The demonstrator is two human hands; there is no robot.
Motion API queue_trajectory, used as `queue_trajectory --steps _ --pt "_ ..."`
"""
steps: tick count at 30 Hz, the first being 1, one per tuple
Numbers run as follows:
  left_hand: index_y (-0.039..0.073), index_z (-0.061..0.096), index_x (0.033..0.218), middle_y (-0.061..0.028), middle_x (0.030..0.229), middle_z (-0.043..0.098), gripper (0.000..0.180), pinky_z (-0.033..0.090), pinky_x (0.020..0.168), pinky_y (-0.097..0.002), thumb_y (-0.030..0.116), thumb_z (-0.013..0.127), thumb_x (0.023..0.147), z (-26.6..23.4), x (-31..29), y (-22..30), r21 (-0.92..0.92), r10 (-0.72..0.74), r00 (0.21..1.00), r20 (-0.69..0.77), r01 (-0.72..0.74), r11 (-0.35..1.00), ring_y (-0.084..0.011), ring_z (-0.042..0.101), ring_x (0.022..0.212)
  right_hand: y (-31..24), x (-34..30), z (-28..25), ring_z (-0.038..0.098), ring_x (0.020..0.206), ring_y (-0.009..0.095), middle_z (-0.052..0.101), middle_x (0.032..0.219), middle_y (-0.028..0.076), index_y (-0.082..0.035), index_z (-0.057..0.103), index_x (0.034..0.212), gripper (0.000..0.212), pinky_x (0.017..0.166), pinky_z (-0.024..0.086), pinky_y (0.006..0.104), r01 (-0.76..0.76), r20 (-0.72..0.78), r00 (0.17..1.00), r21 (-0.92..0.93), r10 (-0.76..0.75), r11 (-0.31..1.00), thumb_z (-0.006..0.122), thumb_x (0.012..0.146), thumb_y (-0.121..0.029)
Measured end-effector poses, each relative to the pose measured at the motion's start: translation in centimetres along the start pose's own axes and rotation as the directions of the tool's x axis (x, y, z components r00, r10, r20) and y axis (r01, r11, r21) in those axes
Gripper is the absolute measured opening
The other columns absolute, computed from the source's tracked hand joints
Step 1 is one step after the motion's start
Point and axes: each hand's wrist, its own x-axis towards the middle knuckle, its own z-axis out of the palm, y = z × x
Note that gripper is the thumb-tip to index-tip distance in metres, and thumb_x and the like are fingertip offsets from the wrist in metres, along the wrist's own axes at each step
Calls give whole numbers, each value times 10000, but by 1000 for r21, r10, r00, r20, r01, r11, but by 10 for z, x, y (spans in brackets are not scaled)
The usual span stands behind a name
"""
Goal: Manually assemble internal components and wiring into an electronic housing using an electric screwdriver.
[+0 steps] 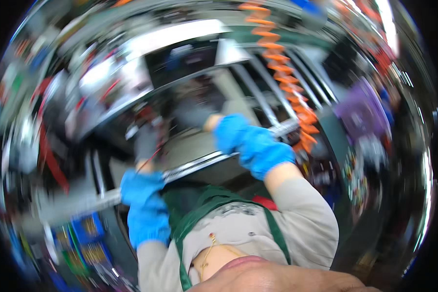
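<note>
To the right of my right hand (pixel 195 114), I see an orange coiled hose (pixel 284 78). Farther out on that side stands a purple bin (pixel 362 112), with a clear plastic bag (pixel 372 152) nearer me. Well left of my left hand (pixel 148 141) runs a blurred red strip (pixel 49 158); blue trays (pixel 85 239) sit left of that hand, closer to me.

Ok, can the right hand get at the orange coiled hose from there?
Probably yes: the hose is right of the right hand, nothing visible blocks between, though blur makes depth uncertain.
</note>
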Motion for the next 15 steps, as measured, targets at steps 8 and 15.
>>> queue_trajectory --steps 8,15 --pt "57 610 892 -175 821 621 198 478 706 -420 207 494 834 -21 -4 30 387 747 662 -53 -676 627 -325 608 773 -13 20 -52 628 694 340 637 719 146 -120 684 816 260 596 479 458 62 271 962 -132 -24 989 675 693 -349" --pt "144 588 1074 -132 917 622 269 490 729 -435 223 538 821 -32 -113 -45 431 292 929 -228 -172 886 -321 615 886 26 9 -4 593 746 360 628 816 159 -97 651 887 170 636 461 455 191 -31 981 -19 -192 981 552 762 -156"
